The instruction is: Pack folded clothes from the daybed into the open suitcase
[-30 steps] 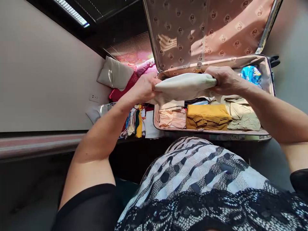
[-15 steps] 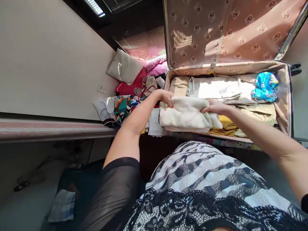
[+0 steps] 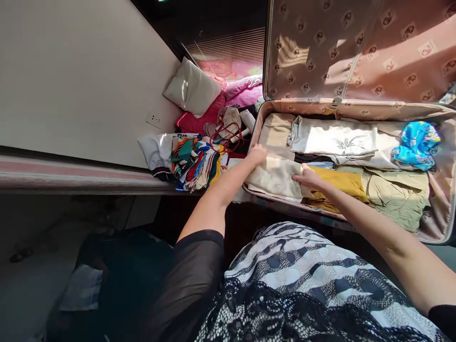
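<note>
A folded cream-white garment (image 3: pixel 280 178) lies in the near left corner of the open suitcase (image 3: pixel 402 106). My left hand (image 3: pixel 257 155) grips its far left edge, with the fingertips partly hidden. Closed on its right edge is my right hand (image 3: pixel 308 177), thumb on top. Right beside that hand sits a folded mustard-yellow garment (image 3: pixel 338 183). Behind the cream-white garment is a folded beige garment (image 3: pixel 276 135), next to a white printed garment (image 3: pixel 331 137).
A bright blue bundle (image 3: pixel 418 145) and a crumpled khaki garment (image 3: pixel 397 192) fill the suitcase's right end. Left of the suitcase lie a pile of colourful clothes (image 3: pixel 195 164), a red cord (image 3: pixel 217 147) and a pale cushion (image 3: pixel 192 90) against the white wall (image 3: pixel 78 85).
Both hands have lowered the cream-white garment into the suitcase's near left corner. More of the yellow and khaki clothes shows now. The camera view has shifted.
</note>
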Motion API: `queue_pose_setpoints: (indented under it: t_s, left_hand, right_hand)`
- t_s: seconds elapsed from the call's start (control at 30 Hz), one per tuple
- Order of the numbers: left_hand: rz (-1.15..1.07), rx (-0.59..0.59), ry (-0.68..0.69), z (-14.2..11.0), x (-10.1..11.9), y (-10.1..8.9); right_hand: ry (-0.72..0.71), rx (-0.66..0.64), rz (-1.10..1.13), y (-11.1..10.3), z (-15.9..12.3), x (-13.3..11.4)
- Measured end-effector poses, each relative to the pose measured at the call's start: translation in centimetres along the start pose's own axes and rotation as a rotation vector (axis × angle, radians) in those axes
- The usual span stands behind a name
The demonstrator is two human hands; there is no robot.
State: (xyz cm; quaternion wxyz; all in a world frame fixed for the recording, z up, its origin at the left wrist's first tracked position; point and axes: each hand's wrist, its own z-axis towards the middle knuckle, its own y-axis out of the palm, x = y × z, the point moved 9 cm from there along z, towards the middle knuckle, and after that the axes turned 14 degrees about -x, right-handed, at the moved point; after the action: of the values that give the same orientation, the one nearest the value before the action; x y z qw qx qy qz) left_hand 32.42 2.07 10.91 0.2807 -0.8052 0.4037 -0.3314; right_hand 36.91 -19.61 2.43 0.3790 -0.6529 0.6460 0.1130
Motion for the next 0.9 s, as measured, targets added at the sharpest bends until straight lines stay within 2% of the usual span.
queue_pose_setpoints:
  t_s: [0.03, 0.1, 0.13, 0.2, 0.3, 0.37, 0.43, 0.57, 0.7, 0.77, 0.8, 0.87, 0.9]
  left_hand:
    - [0.035, 0.014, 0.016, -0.8, 0.5, 0.7]
    - [0.127, 0.009, 0.064, -2.7, 1.7, 3.4]
    - [0.174, -0.021, 0.082, -3.5, 2.0, 5.3]
    - [0.189, -0.131, 0.053, -4.7, 1.3, 9.2]
    - [0.079, -0.264, -0.071, -4.9, -1.4, 13.4]
    - [0.03, -0.286, -0.097, -4.1, -2.5, 14.7]
    - [0.006, -0.309, -0.093, -3.0, -2.9, 15.6]
    - [-0.048, -0.368, -0.095, -1.4, -2.8, 16.2]
    - [-0.147, -0.312, -0.015, -2.7, -2.3, 14.4]
    - [-0.283, -0.173, 0.123, -4.8, -2.6, 12.6]
    - [-0.373, -0.063, 0.194, -6.3, -3.3, 11.5]
    - [-0.558, 0.206, 0.229, -9.8, -7.0, 9.8]
    - [-0.637, 0.325, 0.157, -11.5, -9.9, 9.7]
  right_hand:
    - [-0.033, 0.08, -0.171, -0.5, -1.0, -1.0]
    - [-0.192, 0.221, -0.487, -0.5, -3.1, -3.5]
    - [-0.304, 0.255, -0.61, 0.1, -4.0, -4.6]
    - [-0.466, 0.22, -0.775, 2.3, -4.8, -5.4]
    - [-0.473, 0.06, -0.86, 5.4, -3.0, -3.0]
    - [-0.434, -0.011, -0.864, 6.7, -1.4, -0.8]
    - [-0.421, -0.013, -0.873, 7.5, -0.5, 0.8]
    - [-0.435, 0.065, -0.922, 8.0, -0.4, 1.2]
    - [-0.428, 0.092, -0.995, 7.5, -1.2, 0.1]
    - [-0.414, 0.082, -1.017, 6.8, -1.8, -0.3]
    - [-0.398, 0.089, -1.01, 6.2, -2.1, -0.5]
    - [-0.342, 0.141, -0.954, 4.5, -2.9, -0.9]
    - [-0.304, 0.183, -0.911, 3.6, -3.3, -1.1]
